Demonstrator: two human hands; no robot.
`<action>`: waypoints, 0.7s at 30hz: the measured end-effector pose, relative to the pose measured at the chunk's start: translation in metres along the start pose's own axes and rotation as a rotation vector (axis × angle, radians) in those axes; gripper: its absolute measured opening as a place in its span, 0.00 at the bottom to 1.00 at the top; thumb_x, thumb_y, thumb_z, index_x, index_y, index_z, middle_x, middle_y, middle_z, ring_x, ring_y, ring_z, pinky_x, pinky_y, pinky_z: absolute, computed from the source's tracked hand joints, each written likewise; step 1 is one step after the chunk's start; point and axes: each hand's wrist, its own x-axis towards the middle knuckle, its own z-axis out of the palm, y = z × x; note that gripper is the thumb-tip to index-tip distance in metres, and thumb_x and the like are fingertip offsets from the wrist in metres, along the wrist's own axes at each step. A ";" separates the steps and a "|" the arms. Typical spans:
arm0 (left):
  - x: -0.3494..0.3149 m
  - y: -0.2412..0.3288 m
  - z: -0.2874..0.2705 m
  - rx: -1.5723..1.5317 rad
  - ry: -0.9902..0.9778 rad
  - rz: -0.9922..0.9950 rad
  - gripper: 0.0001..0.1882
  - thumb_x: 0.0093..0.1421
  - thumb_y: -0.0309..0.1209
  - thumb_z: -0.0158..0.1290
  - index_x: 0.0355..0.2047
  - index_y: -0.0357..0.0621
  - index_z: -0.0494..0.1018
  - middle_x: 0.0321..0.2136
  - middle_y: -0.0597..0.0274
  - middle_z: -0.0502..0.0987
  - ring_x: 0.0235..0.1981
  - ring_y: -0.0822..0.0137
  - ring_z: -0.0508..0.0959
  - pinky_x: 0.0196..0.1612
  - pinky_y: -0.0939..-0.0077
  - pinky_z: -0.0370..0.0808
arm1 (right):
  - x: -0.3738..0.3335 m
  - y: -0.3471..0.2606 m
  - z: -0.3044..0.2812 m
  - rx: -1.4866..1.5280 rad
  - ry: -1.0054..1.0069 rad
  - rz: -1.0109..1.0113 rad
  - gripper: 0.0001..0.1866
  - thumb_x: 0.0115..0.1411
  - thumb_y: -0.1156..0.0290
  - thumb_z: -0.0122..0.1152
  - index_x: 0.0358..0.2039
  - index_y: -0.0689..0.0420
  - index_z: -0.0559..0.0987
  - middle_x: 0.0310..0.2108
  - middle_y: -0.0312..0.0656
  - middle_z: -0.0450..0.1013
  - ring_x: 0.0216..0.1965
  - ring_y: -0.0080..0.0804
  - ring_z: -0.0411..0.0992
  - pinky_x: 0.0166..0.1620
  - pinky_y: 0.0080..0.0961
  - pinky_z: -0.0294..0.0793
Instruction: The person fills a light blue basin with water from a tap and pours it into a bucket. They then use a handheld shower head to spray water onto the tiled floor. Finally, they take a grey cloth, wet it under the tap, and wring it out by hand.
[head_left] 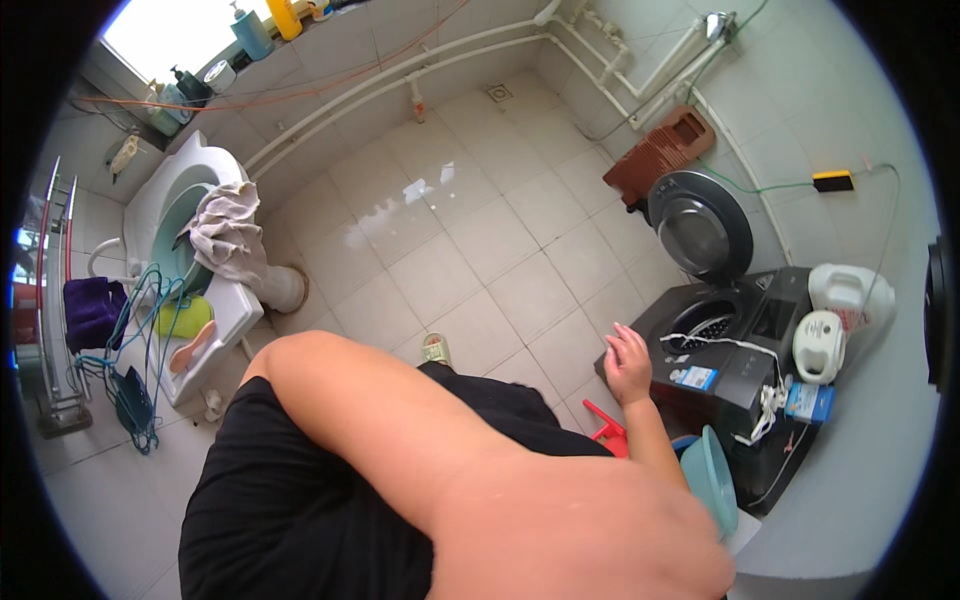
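My left arm crosses the lower middle with its elbow bent. My left hand [640, 530] is close to the camera and blurred, so its fingers cannot be made out. Beyond it, my right hand [628, 365] reaches forward with fingers extended and nothing held. It is beside the near left edge of a dark grey washing machine [655, 345]. The machine's round door [700, 228] stands open next to its opening. A white cord [735, 342] lies across the top.
White jugs [845, 290] and a blue box [808, 402] rest on the machine. Below it are a teal basin [708, 480] and a red plastic item [607, 430]. At left, a grey cloth [228, 235] hangs over the white sink [150, 205], near blue hangers [140, 330]. Light tiles cover the floor [440, 270].
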 end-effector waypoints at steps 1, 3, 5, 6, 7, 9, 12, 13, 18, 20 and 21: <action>-0.001 -0.013 -0.020 0.043 -0.208 -0.114 0.10 0.47 0.34 0.41 0.16 0.43 0.59 0.17 0.59 0.61 0.17 0.63 0.63 0.19 0.72 0.60 | 0.005 0.007 0.007 0.020 0.002 0.053 0.11 0.41 0.78 0.54 0.29 0.56 0.74 0.41 0.42 0.68 0.44 0.42 0.64 0.46 0.32 0.65; 0.009 -0.055 -0.054 0.115 -0.550 -0.195 0.12 0.49 0.38 0.42 0.21 0.40 0.62 0.22 0.55 0.63 0.24 0.56 0.66 0.27 0.67 0.64 | 0.003 0.033 0.019 0.045 -0.004 0.178 0.10 0.42 0.78 0.54 0.29 0.57 0.74 0.41 0.42 0.68 0.44 0.42 0.64 0.46 0.32 0.64; 0.002 -0.119 -0.081 0.154 -0.574 -0.192 0.06 0.46 0.32 0.46 0.23 0.43 0.65 0.23 0.59 0.67 0.28 0.57 0.68 0.29 0.67 0.67 | -0.013 0.069 0.038 0.031 -0.003 0.145 0.09 0.43 0.76 0.54 0.29 0.57 0.74 0.40 0.42 0.68 0.43 0.41 0.64 0.46 0.32 0.64; -0.013 -0.149 -0.104 0.380 -0.597 -0.282 0.04 0.44 0.29 0.48 0.22 0.46 0.65 0.22 0.61 0.66 0.29 0.59 0.69 0.29 0.68 0.67 | -0.005 0.068 0.040 0.025 -0.065 0.159 0.09 0.44 0.76 0.54 0.29 0.57 0.74 0.40 0.42 0.69 0.43 0.41 0.65 0.46 0.32 0.64; -0.036 -0.182 -0.139 0.574 -0.670 -0.458 0.04 0.44 0.29 0.48 0.23 0.47 0.66 0.23 0.63 0.68 0.30 0.58 0.69 0.31 0.68 0.67 | 0.003 0.069 0.038 0.002 -0.116 0.190 0.09 0.44 0.76 0.54 0.30 0.57 0.74 0.40 0.43 0.69 0.42 0.40 0.65 0.46 0.32 0.64; -0.096 -0.231 -0.209 0.999 -0.785 -1.012 0.04 0.48 0.31 0.47 0.25 0.45 0.67 0.26 0.60 0.69 0.32 0.58 0.69 0.34 0.67 0.68 | 0.008 0.089 0.037 0.009 -0.172 0.261 0.09 0.44 0.75 0.54 0.30 0.56 0.74 0.40 0.42 0.68 0.43 0.40 0.65 0.46 0.31 0.64; -0.201 -0.217 -0.315 1.393 -1.154 -1.375 0.05 0.49 0.28 0.44 0.25 0.45 0.70 0.25 0.56 0.71 0.33 0.57 0.71 0.35 0.65 0.68 | 0.026 0.139 0.038 0.012 -0.257 0.392 0.11 0.46 0.70 0.53 0.32 0.56 0.74 0.41 0.44 0.68 0.45 0.40 0.64 0.48 0.30 0.63; -0.229 -0.195 -0.334 1.386 -1.122 -1.594 0.04 0.47 0.27 0.45 0.25 0.45 0.69 0.27 0.56 0.72 0.34 0.56 0.71 0.35 0.63 0.69 | 0.029 0.162 0.039 0.026 -0.272 0.453 0.11 0.46 0.70 0.53 0.32 0.57 0.74 0.41 0.44 0.68 0.45 0.40 0.64 0.48 0.30 0.62; -0.407 -0.016 -0.412 1.067 -0.311 -2.346 0.14 0.46 0.39 0.50 0.24 0.39 0.72 0.25 0.48 0.73 0.30 0.53 0.73 0.33 0.64 0.69 | 0.076 0.257 0.041 0.086 -0.353 0.639 0.15 0.47 0.66 0.53 0.35 0.59 0.73 0.41 0.48 0.68 0.44 0.42 0.64 0.47 0.31 0.63; -0.344 -0.032 -0.368 1.113 -0.051 -2.691 0.15 0.46 0.38 0.49 0.29 0.39 0.74 0.28 0.48 0.74 0.33 0.56 0.74 0.36 0.66 0.69 | 0.109 0.274 0.035 0.067 -0.441 0.681 0.17 0.48 0.63 0.52 0.37 0.59 0.72 0.40 0.49 0.67 0.43 0.44 0.64 0.46 0.32 0.63; -0.352 -0.032 -0.365 1.189 0.008 -2.607 0.15 0.46 0.38 0.49 0.29 0.39 0.74 0.28 0.49 0.74 0.33 0.56 0.74 0.37 0.67 0.69 | 0.127 0.282 0.036 0.072 -0.467 0.657 0.17 0.48 0.63 0.51 0.37 0.58 0.72 0.40 0.49 0.67 0.43 0.44 0.64 0.46 0.32 0.63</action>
